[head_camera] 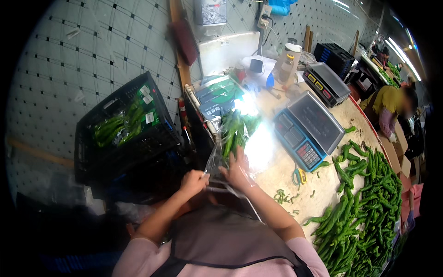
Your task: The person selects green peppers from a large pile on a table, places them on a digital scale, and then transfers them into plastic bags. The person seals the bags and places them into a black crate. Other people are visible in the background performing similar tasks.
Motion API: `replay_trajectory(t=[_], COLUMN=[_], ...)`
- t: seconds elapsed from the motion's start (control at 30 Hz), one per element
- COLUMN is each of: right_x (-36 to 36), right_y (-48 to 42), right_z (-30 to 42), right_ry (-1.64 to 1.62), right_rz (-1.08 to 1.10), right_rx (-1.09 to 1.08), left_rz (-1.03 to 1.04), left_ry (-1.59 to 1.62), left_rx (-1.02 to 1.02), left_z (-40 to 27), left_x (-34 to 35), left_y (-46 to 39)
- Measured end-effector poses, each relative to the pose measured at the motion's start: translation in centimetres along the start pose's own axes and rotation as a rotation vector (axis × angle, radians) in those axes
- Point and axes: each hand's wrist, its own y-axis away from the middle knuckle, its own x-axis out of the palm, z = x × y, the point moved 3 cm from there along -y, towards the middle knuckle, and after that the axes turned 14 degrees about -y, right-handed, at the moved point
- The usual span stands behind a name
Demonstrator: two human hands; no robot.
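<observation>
A clear plastic bag (215, 163) lies open towards me, with several long green peppers (235, 133) inside it. My left hand (195, 182) pinches the edge of the bag's mouth between thumb and fingers. Inside the film, my right hand (239, 169) reaches up to the lower ends of the peppers, its fingers spread and touching them or very near. Whether it grips any pepper I cannot tell. Printed green packaging bags (221, 93) lie beyond the peppers. Bright glare hides part of the bag's right side.
A black crate (128, 152) with bagged peppers stands at left. On the table (273, 187) are a blue scale (304, 133), scissors (299, 176), a second scale (327, 85) and a large pepper pile (360, 207). A co-worker (386, 107) bends over cardboard boxes at right.
</observation>
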Motion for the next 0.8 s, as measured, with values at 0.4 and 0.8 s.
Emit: replay_trajectory(t=[0.4, 0.8], right_x=[-0.4, 2.1], right_y=[11.4, 8.3], right_z=[5.7, 10.4], right_ry=[-0.398, -0.596], right_rz=[-0.084, -0.318], right_rx=[0.098, 0.109], left_rz=[0.442, 0.764], left_ry=[0.402, 0.822], left_rx=[0.119, -0.076], left_z=[1.5, 4.7], left_x=[2.0, 1.5], left_y=[2.2, 1.4])
